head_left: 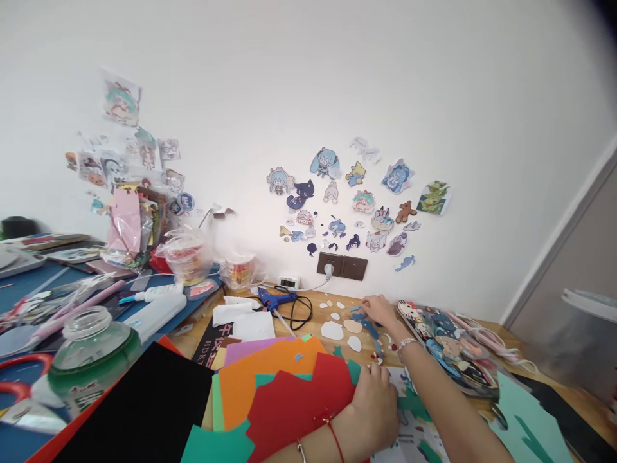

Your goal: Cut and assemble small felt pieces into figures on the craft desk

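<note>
My left hand [375, 405], with a red string bracelet at the wrist, rests with curled fingers at the right end of a red paper sheet [299, 402]. A bit of teal paper [354, 371] shows at its fingertips; what it pinches is hidden. Farther back, my right hand [379, 310] reaches to small blue paper cutouts [370, 328], its fingertips bent down at the top of that group. Whether a piece is between those fingers is too small to tell. White and cream cutouts [332, 330] lie left of the blue ones.
Coloured sheets, including orange [270, 373] and black [139, 405], cover the front. A blue glue gun [276, 299] lies near the wall. At left are a green-filled jar [91, 360] and red-handled scissors [29, 363]; at right, a pouch of character cutouts [448, 347].
</note>
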Demonstrator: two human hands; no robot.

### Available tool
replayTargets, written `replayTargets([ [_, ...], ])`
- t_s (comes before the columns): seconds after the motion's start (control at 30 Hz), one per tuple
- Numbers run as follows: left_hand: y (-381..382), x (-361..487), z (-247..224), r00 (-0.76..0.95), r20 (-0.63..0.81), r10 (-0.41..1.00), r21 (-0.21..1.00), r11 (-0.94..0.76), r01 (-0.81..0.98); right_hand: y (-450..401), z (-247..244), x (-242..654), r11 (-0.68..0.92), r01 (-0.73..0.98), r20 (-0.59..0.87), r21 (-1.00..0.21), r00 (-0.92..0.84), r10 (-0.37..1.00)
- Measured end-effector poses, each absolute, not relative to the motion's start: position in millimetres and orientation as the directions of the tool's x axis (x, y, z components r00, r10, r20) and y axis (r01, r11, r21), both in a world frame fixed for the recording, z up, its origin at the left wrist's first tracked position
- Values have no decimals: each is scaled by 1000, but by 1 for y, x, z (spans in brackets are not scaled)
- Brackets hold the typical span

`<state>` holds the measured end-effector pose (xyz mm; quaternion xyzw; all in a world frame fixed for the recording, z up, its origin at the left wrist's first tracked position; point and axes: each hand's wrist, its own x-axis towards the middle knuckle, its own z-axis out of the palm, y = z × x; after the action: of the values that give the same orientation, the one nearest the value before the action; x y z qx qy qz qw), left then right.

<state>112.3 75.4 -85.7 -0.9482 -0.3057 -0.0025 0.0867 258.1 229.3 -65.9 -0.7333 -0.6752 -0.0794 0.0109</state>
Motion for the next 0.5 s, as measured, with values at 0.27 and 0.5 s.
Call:
replayTargets([
  [0.27,76,112,-85,814,62,577,-175,-797,578,237,-68,236,191,956,134,224,-225,965],
  [0.5,74,112,-83,816,33,578,-194,-797,572,243,-71,231,131,967,204,217,-177,963],
])
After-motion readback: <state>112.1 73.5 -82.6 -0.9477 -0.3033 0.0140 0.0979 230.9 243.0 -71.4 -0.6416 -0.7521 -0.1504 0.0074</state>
